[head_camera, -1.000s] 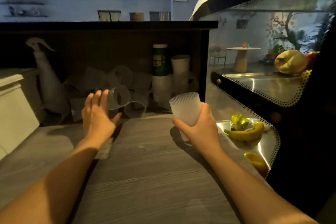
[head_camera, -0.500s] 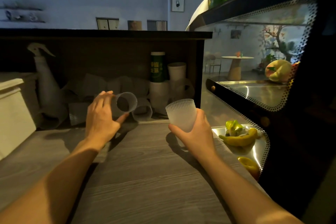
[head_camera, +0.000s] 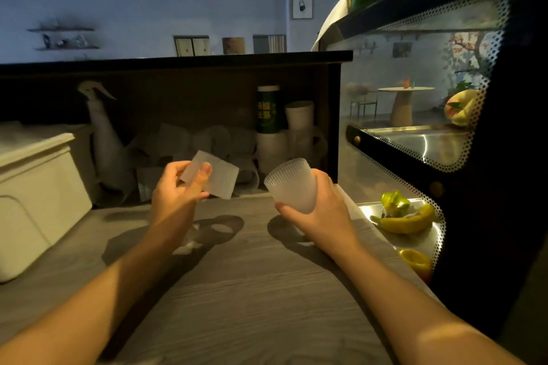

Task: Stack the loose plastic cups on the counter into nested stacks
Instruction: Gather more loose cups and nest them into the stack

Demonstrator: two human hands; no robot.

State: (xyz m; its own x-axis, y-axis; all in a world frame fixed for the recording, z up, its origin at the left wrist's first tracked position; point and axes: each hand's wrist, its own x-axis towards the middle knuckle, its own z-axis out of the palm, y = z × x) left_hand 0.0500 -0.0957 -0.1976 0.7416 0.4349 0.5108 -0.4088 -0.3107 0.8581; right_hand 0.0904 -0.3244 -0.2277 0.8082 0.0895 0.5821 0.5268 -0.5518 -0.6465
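My left hand (head_camera: pixel 178 190) grips a frosted ribbed plastic cup (head_camera: pixel 221 176) by its base, tipped on its side with the mouth facing right and down. My right hand (head_camera: pixel 318 207) holds a second frosted ribbed cup (head_camera: pixel 292 184) upright, its mouth tilted toward the left. Both cups hang above the grey wooden counter (head_camera: pixel 237 275), a small gap apart. Several more loose translucent cups (head_camera: pixel 207 142) lie jumbled in the dark recess at the back of the counter.
A white spray bottle (head_camera: pixel 103 139) and a white bin (head_camera: pixel 35 187) sit at the left. A green can (head_camera: pixel 268 109) on white paper cups (head_camera: pixel 299 118) stands at the back right. A glass display case (head_camera: pixel 421 142) with bananas (head_camera: pixel 406 221) borders the right.
My left hand picked a cup out of the pile at the back and drew it up and right toward the cup in my right hand, which stayed nearly still.
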